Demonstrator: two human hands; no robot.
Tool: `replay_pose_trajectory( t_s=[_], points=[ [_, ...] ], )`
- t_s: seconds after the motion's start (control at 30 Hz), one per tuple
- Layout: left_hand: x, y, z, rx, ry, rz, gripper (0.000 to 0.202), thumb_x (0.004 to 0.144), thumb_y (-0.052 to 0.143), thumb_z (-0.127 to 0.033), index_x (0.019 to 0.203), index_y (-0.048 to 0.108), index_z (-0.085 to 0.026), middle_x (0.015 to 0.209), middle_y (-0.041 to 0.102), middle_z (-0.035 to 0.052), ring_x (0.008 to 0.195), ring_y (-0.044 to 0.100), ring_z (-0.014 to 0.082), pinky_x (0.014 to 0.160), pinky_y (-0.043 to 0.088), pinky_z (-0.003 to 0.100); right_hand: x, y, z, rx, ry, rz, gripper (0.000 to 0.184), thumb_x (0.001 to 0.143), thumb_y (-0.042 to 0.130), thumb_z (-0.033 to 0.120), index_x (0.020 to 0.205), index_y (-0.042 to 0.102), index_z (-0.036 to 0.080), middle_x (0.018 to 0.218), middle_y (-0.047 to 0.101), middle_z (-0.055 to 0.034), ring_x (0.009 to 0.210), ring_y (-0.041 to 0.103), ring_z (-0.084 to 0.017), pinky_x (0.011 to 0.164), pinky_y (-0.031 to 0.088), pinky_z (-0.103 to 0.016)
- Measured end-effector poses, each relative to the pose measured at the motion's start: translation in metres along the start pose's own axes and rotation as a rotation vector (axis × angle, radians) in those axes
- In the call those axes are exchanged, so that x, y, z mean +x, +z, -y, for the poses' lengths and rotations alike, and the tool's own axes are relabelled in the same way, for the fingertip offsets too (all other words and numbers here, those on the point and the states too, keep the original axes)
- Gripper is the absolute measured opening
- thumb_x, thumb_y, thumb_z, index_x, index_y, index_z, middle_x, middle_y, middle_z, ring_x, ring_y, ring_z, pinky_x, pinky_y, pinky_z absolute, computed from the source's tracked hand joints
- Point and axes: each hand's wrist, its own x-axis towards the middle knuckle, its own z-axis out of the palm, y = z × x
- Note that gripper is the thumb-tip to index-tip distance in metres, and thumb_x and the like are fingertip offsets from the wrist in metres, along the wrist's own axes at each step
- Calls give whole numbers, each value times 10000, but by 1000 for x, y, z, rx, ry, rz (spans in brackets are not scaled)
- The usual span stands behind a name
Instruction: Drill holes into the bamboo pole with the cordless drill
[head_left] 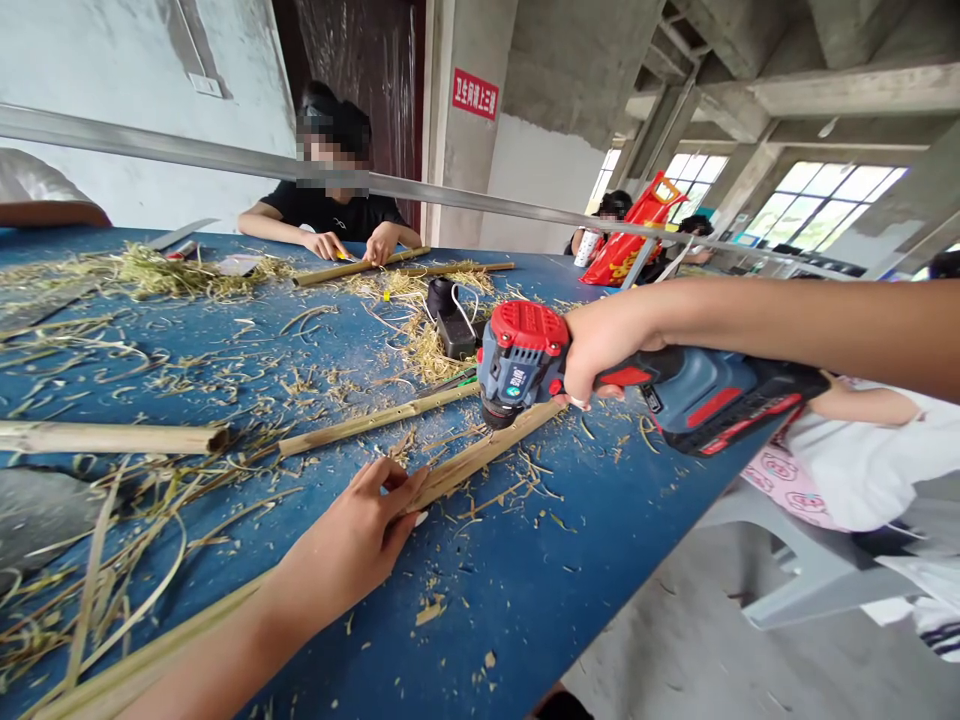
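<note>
My right hand (607, 340) is wrapped round the handle of a blue and red cordless drill (521, 350), its black chuck pointing down over a long bamboo strip (487, 445). The tip of the bit is too small to make out against the wood. With thumb and fingers closed on the same bamboo strip, my left hand (379, 510) presses it to the blue table (540, 580). The strip runs on under my left forearm toward the bottom left. Just behind it lies a thinner bamboo stick (375, 420).
Shavings and thin strips (150, 590) litter the table. A bamboo pole (112, 438) and a dark stone-like slab (45, 515) lie at left. Behind the drill sits a black power adapter (454, 330). Across the table a person (341, 215) works on bamboo; someone in white sits at right.
</note>
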Motion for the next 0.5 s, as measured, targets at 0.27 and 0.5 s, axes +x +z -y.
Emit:
replay_pose_trajectory(
  t_s=[0.27, 0.5],
  points=[
    [0, 0, 0, -2, -17, 23, 410, 865, 339, -318, 1239, 465, -205, 1009, 481, 88, 822, 546, 157, 772, 465, 284, 0, 0, 2, 121, 99, -98, 177, 491, 687, 62, 564, 549, 146, 452, 513, 26, 377, 490, -82, 394, 352, -197],
    [0, 1, 0, -15, -38, 37, 414, 866, 335, -323, 1244, 459, -208, 1019, 471, 84, 825, 547, 158, 786, 463, 300, 2, -2, -3, 252, 149, -154, 186, 497, 701, 108, 625, 571, 142, 556, 587, 4, 435, 548, -96, 425, 385, -191]
  ],
)
